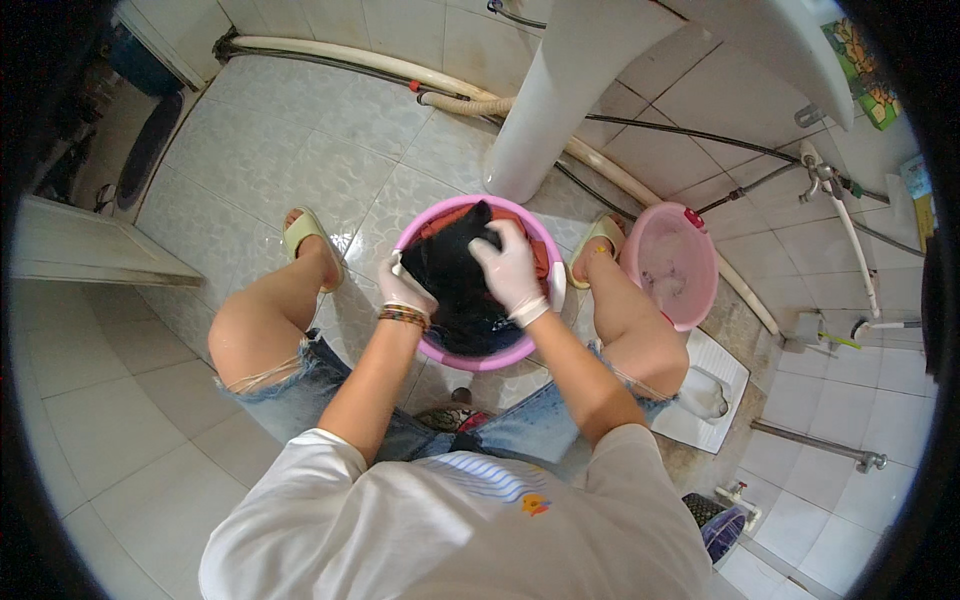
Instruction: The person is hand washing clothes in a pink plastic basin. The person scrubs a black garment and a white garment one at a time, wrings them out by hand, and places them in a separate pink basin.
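Note:
A pink plastic basin (477, 364) with white handles sits on the tiled floor between my feet. In it lies a wet black cloth garment (454, 281), with reddish-orange fabric (448, 220) showing around its far side. Dark liquid glistens near the basin's front wall. My left hand (405, 285), in a thin whitish glove, grips the black cloth at the basin's left rim. Gloved as well, my right hand (510, 266) pinches a raised fold of the same cloth above the basin's right half. Parts of both hands' fingers are hidden by the cloth.
A lighter pink basin (671, 262) holding sudsy water stands right of my right foot. Behind the work basin rises a white sink pedestal (536, 112). A squat toilet (705, 397) lies at the right. Pipes (360, 56) run along the wall, and a door (97, 244) juts in at left.

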Available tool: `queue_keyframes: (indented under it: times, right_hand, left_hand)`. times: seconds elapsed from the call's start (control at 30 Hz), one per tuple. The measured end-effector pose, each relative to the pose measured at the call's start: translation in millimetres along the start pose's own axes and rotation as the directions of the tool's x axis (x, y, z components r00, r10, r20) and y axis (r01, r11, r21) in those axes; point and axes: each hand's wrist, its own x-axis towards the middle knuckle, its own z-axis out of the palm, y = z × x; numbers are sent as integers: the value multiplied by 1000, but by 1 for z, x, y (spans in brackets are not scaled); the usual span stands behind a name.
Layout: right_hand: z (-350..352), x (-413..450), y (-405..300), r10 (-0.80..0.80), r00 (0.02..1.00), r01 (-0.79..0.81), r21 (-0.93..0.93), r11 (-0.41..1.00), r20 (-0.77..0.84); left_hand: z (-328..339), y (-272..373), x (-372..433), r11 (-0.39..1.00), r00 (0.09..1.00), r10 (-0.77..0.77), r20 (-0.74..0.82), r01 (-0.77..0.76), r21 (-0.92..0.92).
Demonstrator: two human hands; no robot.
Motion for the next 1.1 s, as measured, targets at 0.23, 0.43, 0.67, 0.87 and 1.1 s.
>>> queue_keyframes:
  times: [0.23, 0.43, 0.67, 0.87, 1.1]
  right_hand:
    - [58, -51, -33, -262, 959, 284, -307, 908, 111]
    - [32, -9, 25, 135, 986, -164, -376, 912, -102]
    - [22, -21, 71, 232, 963, -267, -375, 888, -137]
    - [-6, -42, 122, 674, 736, -641, -394, 659, -71]
    - [48, -69, 112, 574, 819, -331, -816, 474, 1]
  left_hand:
    - [-59, -17, 31, 992, 903, -97, 418, 55, 113]
    - [-13, -47, 26, 964, 984, -127, 123, 93, 249]
    - [-50, -30, 44, 935, 991, -44, -128, 86, 345]
    - [-43, 3, 34, -373, 769, 592, 240, -3, 928]
    - [-91, -50, 27, -880, 885, -152, 440, -324, 348]
